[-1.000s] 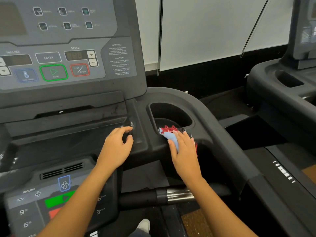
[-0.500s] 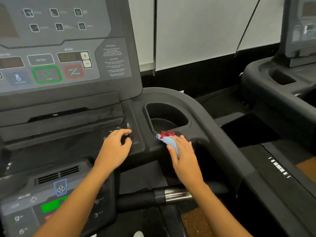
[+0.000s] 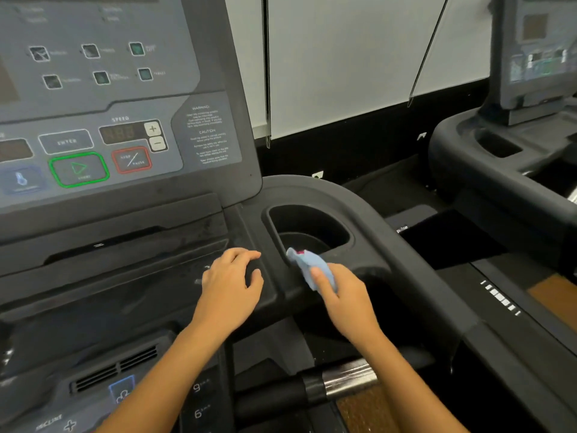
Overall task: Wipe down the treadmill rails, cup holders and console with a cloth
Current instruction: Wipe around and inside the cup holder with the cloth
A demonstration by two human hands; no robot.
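Nearest the camera, a shiny silver-and-black handlebar grip [image 3: 331, 387] runs across the bottom, not being wiped at this moment. Just above it, the right hand [image 3: 346, 300] is clamped on a bunched light-blue cloth with a speck of red [image 3: 312, 270], pressing it on the near rim of the deep black moulded cup holder [image 3: 309, 226]. The left hand [image 3: 229, 287] holds nothing, fingers loosely curled, braced on the dark glossy ledge [image 3: 125, 276] beside it. Now the risks: the cloth is wadded small, so I'd say it could skim the rim and miss the well below, or slip from the fingers down into that well. Beyond, the grey console panel [image 3: 109, 120] stands with its green-ringed start button [image 3: 79, 169] and red-ringed stop button [image 3: 131, 160]; a careless swipe up there could press one. Farthest right, a second black treadmill [image 3: 515, 170] stands well apart.
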